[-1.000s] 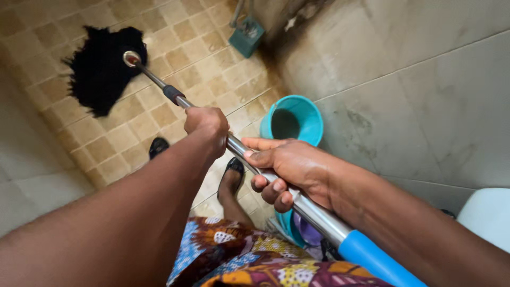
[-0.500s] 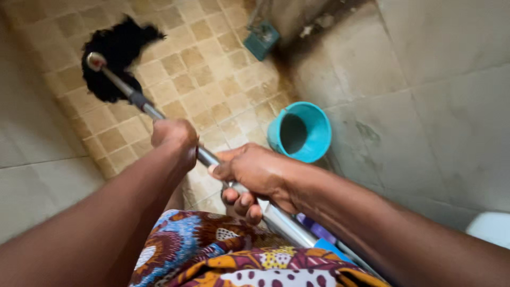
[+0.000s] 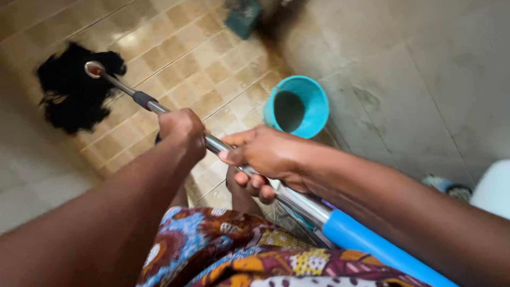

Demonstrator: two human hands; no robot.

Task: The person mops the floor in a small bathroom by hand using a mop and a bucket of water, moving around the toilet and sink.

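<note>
So we've got both hands on the mop handle (image 3: 234,159) here, a shiny metal pole that runs from the near right, where it has a bright blue sleeve (image 3: 372,252), up to the far left where the black mop head (image 3: 69,101) sits spread out on the tan tiled floor (image 3: 175,58). Our left hand (image 3: 183,130) is the farther one along the pole, fist closed all the way round the metal just below a small dark collar (image 3: 143,99) on the shaft. Our right hand (image 3: 265,157) is nearer, just beside the left with a short bit of bare pole between them; it's wrapped over the top of the handle with the fingers (image 3: 255,183) curled under, so it's got a full grip too. The mop head itself lies flat against the floor, close to the pale wall (image 3: 32,186) on the left. To the right of our hands there's a teal bucket (image 3: 296,106) standing upright on the floor, right up against the grey stained wall (image 3: 414,79) on that side, well apart from the mop head. Something teal (image 3: 243,16) sits at the far edge, too blurry to tell what. Our patterned, colourful skirt (image 3: 239,255) fills the near bottom, and a white rounded thing (image 3: 494,186) pokes in at the right edge.
</note>
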